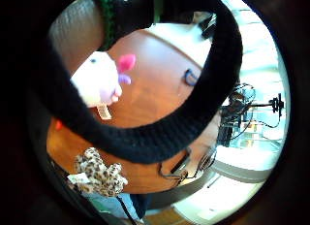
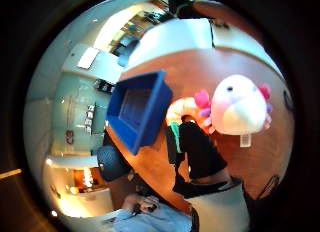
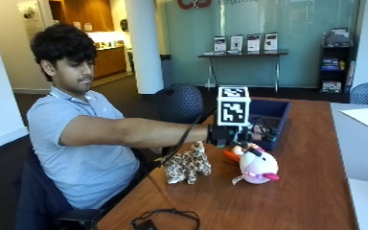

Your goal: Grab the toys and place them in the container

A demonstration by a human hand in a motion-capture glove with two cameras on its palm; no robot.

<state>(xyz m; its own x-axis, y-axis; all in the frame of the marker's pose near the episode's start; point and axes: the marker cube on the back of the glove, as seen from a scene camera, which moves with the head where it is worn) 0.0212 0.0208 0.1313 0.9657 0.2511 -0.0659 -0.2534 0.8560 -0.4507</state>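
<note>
Item: toys for collection, three seen on the wooden table (image 3: 299, 191). White round plush with pink frills (image 3: 258, 166) lies near the table's middle; an orange toy (image 3: 232, 154) is tucked just behind it, partly hidden; a leopard-spotted plush (image 3: 187, 165) stands beside them, nearer the person. Container: blue bin (image 3: 270, 117), open-topped, at the table's far side just beyond the toys. Grip: gloved right hand (image 3: 232, 134), arm stretched out, hovering just above the white plush and the orange toy; whether the fingers are released or clenched cannot be told, and nothing is seen held. Step in hand, as judged: taking the first toy, most likely the white plush. Handling advice: lower straight onto its rounded body, close around the widest part rather than a frill, lift clear of the orange toy, carry over the near wall of the bin and release inside.
</note>
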